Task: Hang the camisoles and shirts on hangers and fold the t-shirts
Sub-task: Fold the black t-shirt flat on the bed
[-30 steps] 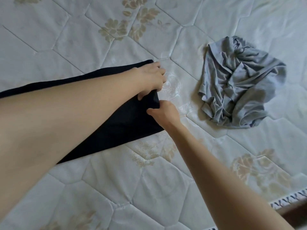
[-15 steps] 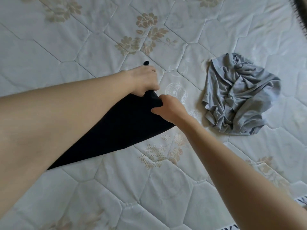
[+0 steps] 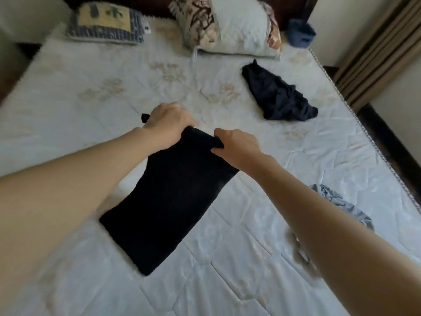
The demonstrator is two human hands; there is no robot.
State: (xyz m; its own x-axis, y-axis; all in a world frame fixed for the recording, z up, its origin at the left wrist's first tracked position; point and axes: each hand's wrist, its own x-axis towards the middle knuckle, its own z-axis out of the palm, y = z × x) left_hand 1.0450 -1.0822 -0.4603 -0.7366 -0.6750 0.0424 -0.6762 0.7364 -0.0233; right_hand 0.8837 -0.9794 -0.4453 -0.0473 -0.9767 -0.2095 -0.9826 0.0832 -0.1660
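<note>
A black t-shirt [image 3: 173, 201], folded into a long strip, lies on the mattress [image 3: 250, 258] in front of me. My left hand [image 3: 168, 124] grips its far end at the left corner, and a small black tip of cloth sticks out beyond the fingers. My right hand [image 3: 237, 147] pinches the same far end at the right corner. That end is lifted a little off the bed. A crumpled dark navy garment [image 3: 278, 94] lies further back on the right. A crumpled grey garment [image 3: 341, 204] shows partly behind my right forearm.
Two pillows stand at the head of the bed: a blue and yellow one [image 3: 104, 21] at left, a patterned pale one [image 3: 230, 26] in the middle. A blue object [image 3: 300, 33] sits at the far right corner. Curtains [image 3: 376, 49] hang past the bed's right edge.
Both hands have lifted the far end of the black t-shirt and brought it toward me. The view has tilted up, so the pillows and the navy garment now show.
</note>
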